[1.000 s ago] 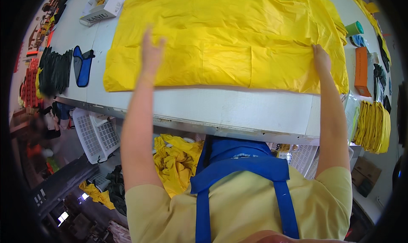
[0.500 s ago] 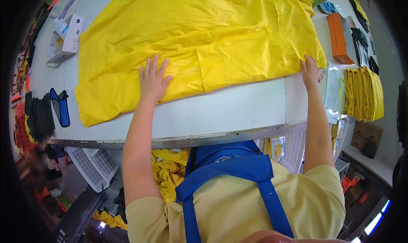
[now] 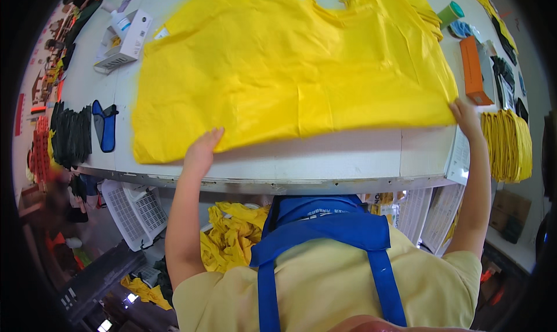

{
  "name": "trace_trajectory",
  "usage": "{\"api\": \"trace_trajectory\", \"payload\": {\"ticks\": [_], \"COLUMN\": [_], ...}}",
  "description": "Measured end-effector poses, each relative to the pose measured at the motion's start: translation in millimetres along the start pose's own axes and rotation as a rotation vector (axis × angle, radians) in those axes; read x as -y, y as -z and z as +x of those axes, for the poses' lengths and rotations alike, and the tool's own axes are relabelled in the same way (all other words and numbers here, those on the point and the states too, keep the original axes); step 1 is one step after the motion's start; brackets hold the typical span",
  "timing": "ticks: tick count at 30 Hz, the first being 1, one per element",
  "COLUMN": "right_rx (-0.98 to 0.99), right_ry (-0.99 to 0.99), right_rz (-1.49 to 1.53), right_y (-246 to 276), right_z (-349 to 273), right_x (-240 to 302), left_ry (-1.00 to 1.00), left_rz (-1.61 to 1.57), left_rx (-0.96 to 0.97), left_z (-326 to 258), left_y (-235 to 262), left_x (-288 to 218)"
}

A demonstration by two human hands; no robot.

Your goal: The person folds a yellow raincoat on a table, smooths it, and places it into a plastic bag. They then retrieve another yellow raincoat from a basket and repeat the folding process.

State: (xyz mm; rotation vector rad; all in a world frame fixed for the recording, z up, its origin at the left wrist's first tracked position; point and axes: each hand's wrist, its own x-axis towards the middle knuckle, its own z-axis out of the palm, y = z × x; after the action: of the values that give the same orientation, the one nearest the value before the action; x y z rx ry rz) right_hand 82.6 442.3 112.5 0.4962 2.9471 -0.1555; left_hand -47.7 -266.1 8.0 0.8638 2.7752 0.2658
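Observation:
A large, smooth yellow garment point(image 3: 290, 71) lies spread over the white table, with folded-looking openings at its far side. My left hand point(image 3: 202, 151) holds its near edge, left of the middle, with the fingers closed over the cloth. At the near right corner, my right hand point(image 3: 466, 117) pinches the same edge. Between the two hands this edge runs almost straight and appears slightly raised from the tabletop. What lies under the garment is hidden.
Left on the white table point(image 3: 348, 158) are a white box point(image 3: 132, 44) with a bottle, a blue-edged pouch point(image 3: 105, 126) and dark folded pieces point(image 3: 71, 132). Right are a green cup point(image 3: 451, 14), an orange box point(image 3: 474, 71) and a yellow folded stack point(image 3: 506, 146). White crates point(image 3: 133, 213) stand below.
My left hand has gone from lying flat on the garment to gripping its near edge. My right hand has closed on the right corner. The cloth looks smoother and its far side shows more.

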Motion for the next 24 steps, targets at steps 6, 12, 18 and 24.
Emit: {"api": "trace_trajectory", "payload": {"ticks": [6,12,18,24], "right_rx": [0.468,0.09,0.135,-0.425], "right_ry": [-0.046,0.149,0.179,0.242], "right_rz": [-0.113,0.024,-0.131,0.137], "right_y": [-32.9,-74.5,-114.0,-50.1], "right_z": [-56.8,-5.1,101.9,294.8], "right_x": [16.7,60.2,114.6,99.0], "left_ry": [0.026,0.118,0.243,-0.145], "left_rz": [-0.33,-0.438,0.116,-0.26], "left_rx": [0.412,0.255,0.048,-0.144], "left_z": [-73.2,36.4,147.6,205.4], "left_y": [-1.5,26.0,-23.1,-29.3], "left_x": [-20.7,-52.8,-68.3,-145.0]}}
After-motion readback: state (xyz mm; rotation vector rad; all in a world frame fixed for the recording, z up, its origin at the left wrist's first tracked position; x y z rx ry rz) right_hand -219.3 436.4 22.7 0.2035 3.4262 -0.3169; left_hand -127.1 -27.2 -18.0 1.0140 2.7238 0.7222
